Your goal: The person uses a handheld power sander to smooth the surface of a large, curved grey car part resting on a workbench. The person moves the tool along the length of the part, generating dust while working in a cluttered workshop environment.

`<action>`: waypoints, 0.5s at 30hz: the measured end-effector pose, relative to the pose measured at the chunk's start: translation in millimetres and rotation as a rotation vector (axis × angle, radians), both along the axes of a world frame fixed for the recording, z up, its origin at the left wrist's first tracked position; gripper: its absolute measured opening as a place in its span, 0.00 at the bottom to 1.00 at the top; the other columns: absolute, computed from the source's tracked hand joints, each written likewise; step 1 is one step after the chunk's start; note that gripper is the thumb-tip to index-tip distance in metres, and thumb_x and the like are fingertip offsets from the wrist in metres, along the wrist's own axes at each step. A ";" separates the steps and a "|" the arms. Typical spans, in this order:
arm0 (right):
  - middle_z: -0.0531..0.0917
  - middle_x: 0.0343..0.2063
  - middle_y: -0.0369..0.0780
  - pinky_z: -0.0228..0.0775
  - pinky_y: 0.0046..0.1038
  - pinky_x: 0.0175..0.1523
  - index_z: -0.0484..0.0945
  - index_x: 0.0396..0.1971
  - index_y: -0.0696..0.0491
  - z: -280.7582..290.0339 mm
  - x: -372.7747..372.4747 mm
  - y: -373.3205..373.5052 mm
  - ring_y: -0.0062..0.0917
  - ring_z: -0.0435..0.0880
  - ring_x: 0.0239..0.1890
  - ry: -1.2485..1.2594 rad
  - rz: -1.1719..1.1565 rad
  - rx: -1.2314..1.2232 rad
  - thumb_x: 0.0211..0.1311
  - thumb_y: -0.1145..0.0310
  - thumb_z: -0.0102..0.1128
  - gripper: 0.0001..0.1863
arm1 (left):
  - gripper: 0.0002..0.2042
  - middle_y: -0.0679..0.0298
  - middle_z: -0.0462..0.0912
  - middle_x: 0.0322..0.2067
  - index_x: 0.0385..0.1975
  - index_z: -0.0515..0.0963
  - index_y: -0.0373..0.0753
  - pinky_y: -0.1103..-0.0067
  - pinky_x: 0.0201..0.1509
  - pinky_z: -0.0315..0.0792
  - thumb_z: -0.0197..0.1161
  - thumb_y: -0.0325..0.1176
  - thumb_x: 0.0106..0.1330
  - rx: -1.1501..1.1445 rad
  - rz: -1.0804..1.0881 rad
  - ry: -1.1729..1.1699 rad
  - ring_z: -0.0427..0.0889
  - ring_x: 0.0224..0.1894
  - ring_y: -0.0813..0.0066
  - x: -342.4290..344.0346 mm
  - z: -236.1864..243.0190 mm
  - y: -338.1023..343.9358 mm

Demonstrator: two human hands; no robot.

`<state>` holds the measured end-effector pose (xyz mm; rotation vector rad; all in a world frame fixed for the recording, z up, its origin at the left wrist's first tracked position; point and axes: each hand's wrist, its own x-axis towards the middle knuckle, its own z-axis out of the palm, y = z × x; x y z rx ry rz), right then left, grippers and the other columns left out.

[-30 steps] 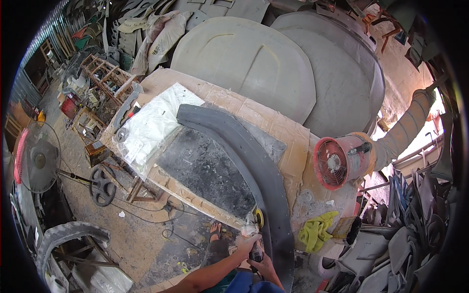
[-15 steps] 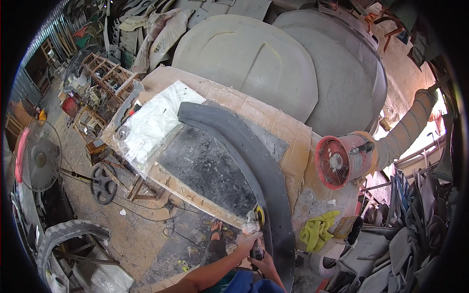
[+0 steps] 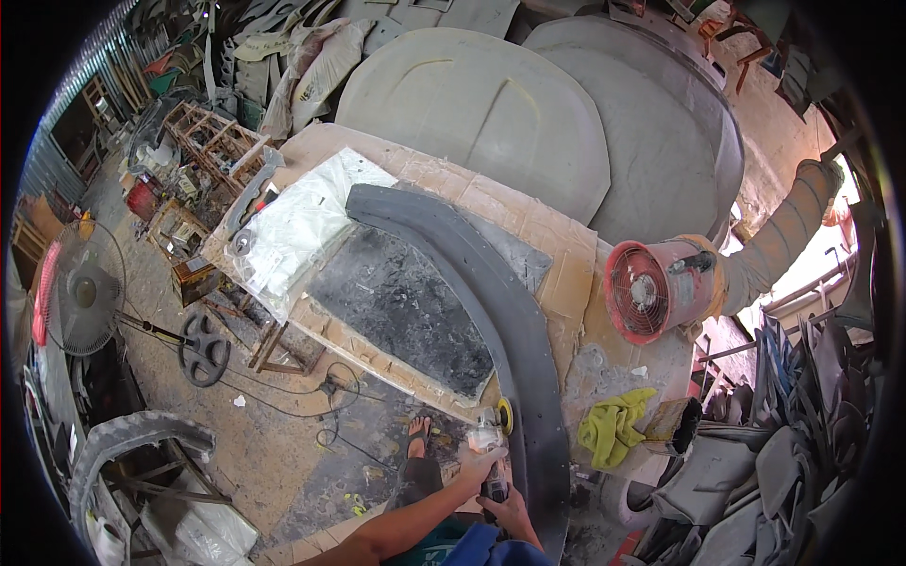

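Head view looks down on a cardboard-topped workbench with a long curved dark panel, apparently a fender flare, arching across it from the far left round to the near edge. I see my left hand wrapped over the front of a small angle grinder, and my right hand closed around its rear grip just below; both are clenched on the tool, no fingers spread. The grinder's yellowish disc sits at the inner edge of the flare near its lower end, touching or nearly so; I cannot tell which. I judge the step in hand to be sanding that inner edge. The next move, as I read it, calls for keeping the disc flat to the edge and steady along the curve. Right of the flare lie a yellow-green rag and a red extractor fan; left of it, a clear plastic sheet.
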<state>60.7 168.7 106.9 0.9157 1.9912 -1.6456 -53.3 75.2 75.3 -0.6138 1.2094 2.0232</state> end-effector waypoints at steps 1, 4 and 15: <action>0.84 0.29 0.39 0.76 0.26 0.35 0.77 0.45 0.62 0.7 7.3 -1.8 0.20 0.82 0.27 0.023 0.009 0.046 0.50 0.65 0.77 0.26 | 0.09 0.67 0.83 0.29 0.38 0.82 0.37 0.76 0.32 0.77 0.71 0.30 0.61 -0.011 0.016 -0.005 0.83 0.28 0.77 6.7 -3.7 0.1; 0.84 0.29 0.39 0.75 0.26 0.35 0.77 0.44 0.62 3.1 22.7 -6.0 0.20 0.81 0.28 0.024 0.006 0.086 0.49 0.63 0.77 0.26 | 0.10 0.67 0.83 0.31 0.39 0.81 0.38 0.76 0.34 0.78 0.71 0.29 0.60 -0.070 0.007 -0.017 0.82 0.29 0.77 18.9 1.8 -1.0; 0.83 0.26 0.38 0.76 0.25 0.33 0.77 0.42 0.61 7.0 -19.3 -0.6 0.20 0.82 0.25 0.022 -0.038 -0.068 0.50 0.66 0.76 0.23 | 0.09 0.66 0.84 0.29 0.34 0.83 0.37 0.75 0.31 0.77 0.74 0.28 0.56 -0.020 0.023 -0.038 0.83 0.27 0.77 -11.4 -38.4 6.9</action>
